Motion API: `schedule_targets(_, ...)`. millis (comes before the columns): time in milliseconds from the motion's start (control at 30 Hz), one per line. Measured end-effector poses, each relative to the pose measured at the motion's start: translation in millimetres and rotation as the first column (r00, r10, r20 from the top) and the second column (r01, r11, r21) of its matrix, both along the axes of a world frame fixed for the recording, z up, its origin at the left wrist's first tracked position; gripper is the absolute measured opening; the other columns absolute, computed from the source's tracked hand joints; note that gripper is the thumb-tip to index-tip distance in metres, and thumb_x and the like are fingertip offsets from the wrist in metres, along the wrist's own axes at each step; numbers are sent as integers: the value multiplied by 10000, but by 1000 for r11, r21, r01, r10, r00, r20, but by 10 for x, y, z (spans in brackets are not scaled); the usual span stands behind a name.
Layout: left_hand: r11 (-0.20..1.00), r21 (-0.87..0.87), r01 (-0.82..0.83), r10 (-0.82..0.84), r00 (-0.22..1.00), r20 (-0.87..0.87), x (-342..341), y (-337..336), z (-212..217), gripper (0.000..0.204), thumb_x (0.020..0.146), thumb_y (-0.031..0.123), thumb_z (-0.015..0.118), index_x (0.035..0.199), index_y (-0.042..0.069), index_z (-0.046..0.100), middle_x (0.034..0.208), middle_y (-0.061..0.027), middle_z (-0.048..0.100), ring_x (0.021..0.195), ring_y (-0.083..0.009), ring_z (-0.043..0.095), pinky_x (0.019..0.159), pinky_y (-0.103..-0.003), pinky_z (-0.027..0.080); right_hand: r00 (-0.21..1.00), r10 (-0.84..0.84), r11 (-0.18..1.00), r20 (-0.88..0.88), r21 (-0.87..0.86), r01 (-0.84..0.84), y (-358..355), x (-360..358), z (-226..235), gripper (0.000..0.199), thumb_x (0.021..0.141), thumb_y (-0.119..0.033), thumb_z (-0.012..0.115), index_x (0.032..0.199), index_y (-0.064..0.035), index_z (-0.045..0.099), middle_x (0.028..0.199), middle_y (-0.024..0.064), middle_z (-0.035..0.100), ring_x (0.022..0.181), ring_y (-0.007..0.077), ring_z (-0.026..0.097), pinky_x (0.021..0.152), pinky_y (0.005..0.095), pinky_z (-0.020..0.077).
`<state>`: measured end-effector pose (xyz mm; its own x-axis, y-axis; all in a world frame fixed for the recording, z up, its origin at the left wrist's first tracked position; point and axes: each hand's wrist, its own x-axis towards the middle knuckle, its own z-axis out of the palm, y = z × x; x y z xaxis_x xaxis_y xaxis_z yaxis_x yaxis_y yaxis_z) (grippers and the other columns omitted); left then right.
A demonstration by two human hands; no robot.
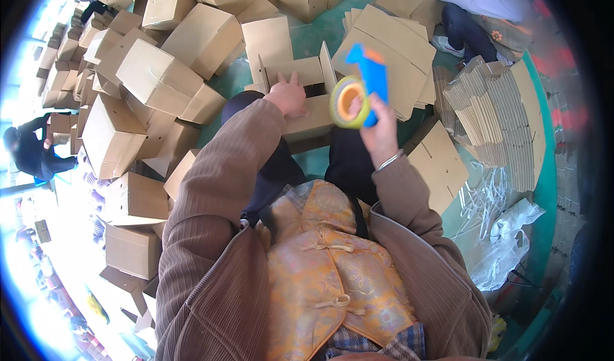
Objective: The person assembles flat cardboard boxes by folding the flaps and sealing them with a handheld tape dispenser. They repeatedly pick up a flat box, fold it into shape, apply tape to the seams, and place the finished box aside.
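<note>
Between my knees stands a cardboard box (311,125) with its flaps up, and its dark inside shows through a gap. My left hand (288,95) rests on the near side of this box, fingers spread and reaching over its edge. In my right hand (382,125) is a blue tape dispenser (376,86), raised above the box's right side. A roll of yellowish tape (340,110) with an orange core sits on the dispenser. The dispenser's head is slightly blurred. Whether tape runs from it to the box I cannot tell.
Assembled cardboard boxes (157,76) pile up at the left. Flattened cartons (390,54) lie beyond my right hand, and a stack of folded cartons (495,105) stands at the right. Near it lie white straps (486,191) and a clear plastic bag (505,246). Another person (476,15) crouches at the far right.
</note>
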<state>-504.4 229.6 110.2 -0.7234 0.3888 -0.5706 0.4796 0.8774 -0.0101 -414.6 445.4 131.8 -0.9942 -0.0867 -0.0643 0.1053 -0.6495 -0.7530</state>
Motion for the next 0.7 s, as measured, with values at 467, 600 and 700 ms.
schedule_targets(467,983,112,-145,135,987,92,85,-109,197,560,832,267,657,1289,-25,522,1345,-215,506,1249,-417,488,981,-446,461,955,200,980,217,-48,-194,-575,-988,-486,261,861,-184,681,1009,21,618,840,112,674,714,199,668,667,315,542)
schedule_targets(600,844,532,63,376,639,-671,-71,-439,131,469,888,246,586,1266,-20,504,1272,-204,557,1158,-331,568,948,-421,475,927,271,957,259,30,-288,-459,-986,-384,231,892,-194,652,1014,-1,614,826,82,672,713,152,653,684,277,530)
schedule_targets(700,588,798,-129,709,558,-432,-278,-401,-124,459,944,294,516,1294,-1,489,1295,-231,546,1223,-379,500,997,-456,422,927,277,957,255,16,-290,-447,-980,-343,235,893,-190,651,1023,2,615,828,77,672,721,148,655,689,276,527)
